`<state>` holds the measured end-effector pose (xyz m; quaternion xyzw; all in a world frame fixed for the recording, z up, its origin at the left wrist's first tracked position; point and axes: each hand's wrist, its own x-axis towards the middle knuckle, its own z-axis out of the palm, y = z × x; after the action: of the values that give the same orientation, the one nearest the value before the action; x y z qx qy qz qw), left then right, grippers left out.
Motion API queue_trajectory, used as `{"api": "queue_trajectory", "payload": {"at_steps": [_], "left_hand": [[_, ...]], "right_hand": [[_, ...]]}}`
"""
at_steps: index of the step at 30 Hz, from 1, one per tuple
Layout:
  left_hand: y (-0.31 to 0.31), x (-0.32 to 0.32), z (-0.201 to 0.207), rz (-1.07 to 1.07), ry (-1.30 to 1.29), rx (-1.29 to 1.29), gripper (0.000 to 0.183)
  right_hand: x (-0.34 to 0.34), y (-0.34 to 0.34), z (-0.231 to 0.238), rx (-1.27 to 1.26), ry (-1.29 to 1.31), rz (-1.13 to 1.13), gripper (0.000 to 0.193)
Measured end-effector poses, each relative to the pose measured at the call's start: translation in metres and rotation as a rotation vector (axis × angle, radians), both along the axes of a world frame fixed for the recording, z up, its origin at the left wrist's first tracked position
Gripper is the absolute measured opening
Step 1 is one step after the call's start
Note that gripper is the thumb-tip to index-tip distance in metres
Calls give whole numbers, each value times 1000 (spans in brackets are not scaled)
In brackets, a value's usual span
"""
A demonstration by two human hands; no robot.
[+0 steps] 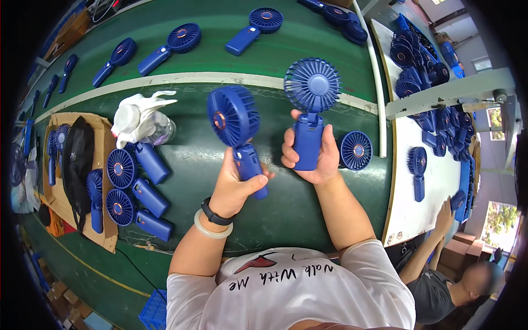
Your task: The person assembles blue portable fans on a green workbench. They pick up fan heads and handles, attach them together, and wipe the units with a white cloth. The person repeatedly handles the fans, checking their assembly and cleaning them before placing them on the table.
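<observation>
My left hand (235, 180) is closed round the handle of a blue handheld fan (233, 115), its round caged head tilted up and turned partly to the side. A black wristband and a pale bangle circle that wrist. In my right hand (323, 159) a second blue handheld fan (312, 85) stands upright, its round back facing me and its handle lying in my palm. Just right of that hand rests another blue fan (356, 150), its handle hidden. The two held fans are apart, above the green worktable (192, 159).
Several fans (151, 198) lie at the left beside a cardboard tray (107, 225) and a bottle (160, 129) with a white glove draped on it. Spaced fans (184, 37) lie on the green belt beyond. At right, a person (440, 291) reaches over a white table (404, 203) piled with fans.
</observation>
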<state>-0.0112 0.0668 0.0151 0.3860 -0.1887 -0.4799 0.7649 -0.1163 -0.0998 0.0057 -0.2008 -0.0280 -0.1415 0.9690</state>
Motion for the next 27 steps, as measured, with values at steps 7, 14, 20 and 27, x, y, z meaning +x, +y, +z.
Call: {"api": "queue_trajectory", "payload": {"at_steps": [7,14,20,27], "left_hand": [[-4,-3,-1,93,-4,151,43],[-4,2,-5,55,8,133,36],[-5,-1,-8,94,-17,102,35],[-3,-1,-8,159,-140,104,42]], "right_hand": [[0,0,1,-13,28,-2,70],[0,-2,0,-99,22,21,71],[0,3,3,-57,76,-16,71],[0,3,2,-132,49,-21,70]]}}
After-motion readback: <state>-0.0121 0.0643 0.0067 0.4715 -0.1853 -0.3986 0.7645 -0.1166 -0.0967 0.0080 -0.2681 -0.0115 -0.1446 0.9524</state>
